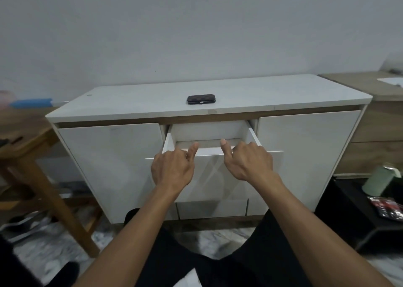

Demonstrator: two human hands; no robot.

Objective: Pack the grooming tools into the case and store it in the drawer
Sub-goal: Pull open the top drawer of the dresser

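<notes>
A small dark grooming case (201,99), closed, lies flat on the white cabinet top (283,94) near its middle. Just below it the cabinet's middle drawer (214,177) stands pulled partway out, and what shows of its inside looks bare. My left hand (172,169) grips the top edge of the drawer front left of centre. My right hand (248,162) grips the same edge right of centre. On each hand one finger points up over the edge while the others curl at it. No loose grooming tools are in sight.
White cabinet doors flank the drawer. A wooden table (26,134) stands close on the left. At the right are a wooden unit (381,123) and a low black table (349,217) bearing a pale green bottle (379,183) and a red-black packet (386,208). My knees are under the drawer.
</notes>
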